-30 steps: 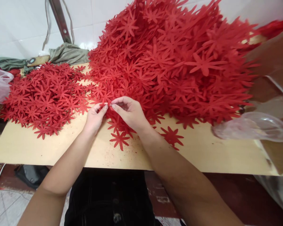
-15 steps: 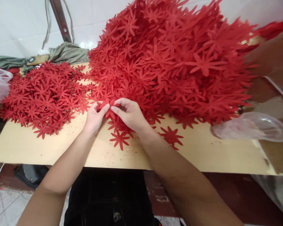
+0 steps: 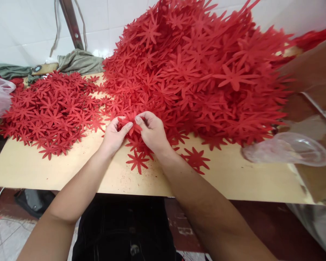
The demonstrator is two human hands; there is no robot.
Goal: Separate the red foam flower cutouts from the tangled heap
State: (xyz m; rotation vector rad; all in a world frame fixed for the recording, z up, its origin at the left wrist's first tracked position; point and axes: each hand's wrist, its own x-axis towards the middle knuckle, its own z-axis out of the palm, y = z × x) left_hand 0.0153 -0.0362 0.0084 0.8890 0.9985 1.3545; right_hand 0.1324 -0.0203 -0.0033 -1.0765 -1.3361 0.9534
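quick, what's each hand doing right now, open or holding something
Left hand: closed, pinching a red flower-shaped piece between thumb and fingers.
Right hand: closed, pinching the same piece from the other side.

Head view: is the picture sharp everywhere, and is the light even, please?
No to both. Head view: the smaller red pile looks fairly crisp, the larger red pile hazier toward its right side; head view: the tiled wall is bright, the area below the table much darker.

Legible text: none | pale marks (image 3: 185,231) on dark red surface (image 3: 260,221): too blurred to read
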